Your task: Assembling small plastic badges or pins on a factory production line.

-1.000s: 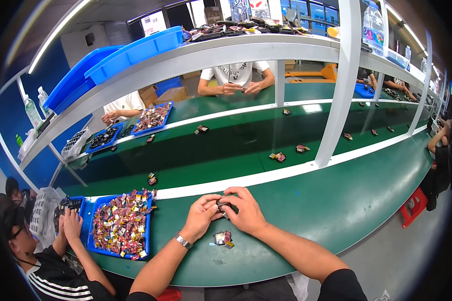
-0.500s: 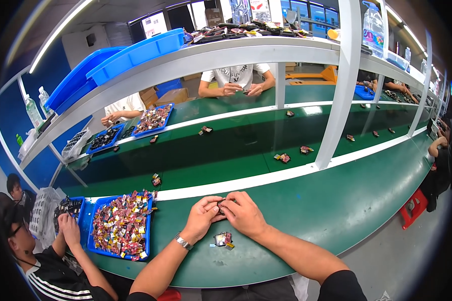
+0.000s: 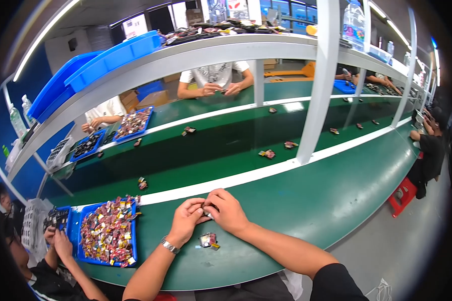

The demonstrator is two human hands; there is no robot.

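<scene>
Close together over the green bench [image 3: 296,210], my left hand [image 3: 184,223] and my right hand [image 3: 227,214] pinch a small dark electronic part [image 3: 206,213] between their fingertips. Fingers cover most of it, so its exact kind does not show. Just below the hands, on the bench, lies a small electronic assembly [image 3: 207,239] with a black body, a silvery face and a yellow tab. To the left of my left wrist stands a blue tray [image 3: 134,236] heaped with similar pink, gold and yellow pieces.
A co-worker's hands [image 3: 59,240] work beside a smaller tray of black parts at the left. Beyond the white rail runs a dark green conveyor belt [image 3: 206,160] with scattered assemblies [image 3: 267,154]. A grey post [image 3: 317,90] and overhead shelf stand ahead; people sit across.
The whole scene has shifted left in the picture as my head turned slightly right. Both hands stay together on the small part, with slight finger movement. The assembly on the bench remains in place.
</scene>
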